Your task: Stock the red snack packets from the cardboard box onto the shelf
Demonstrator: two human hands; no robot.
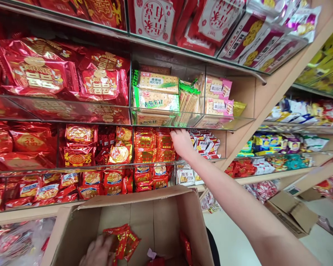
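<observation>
My right hand reaches into a shelf compartment, at the right edge of the stacked red snack packets. Its fingers are bent inward; their tips, and whatever they may hold, are hidden. White snack packets lie just right of that hand. Down in the cardboard box, my left hand is smeared by motion beside several loose red-and-gold packets. Whether it grips any of them is unclear. Another red packet leans by the box's right wall.
Above my right hand, a clear shelf lip fronts green-wrapped crackers. Large red packages fill the shelf at left. A slanted wooden side panel rises at right. An open carton stands on the floor beyond.
</observation>
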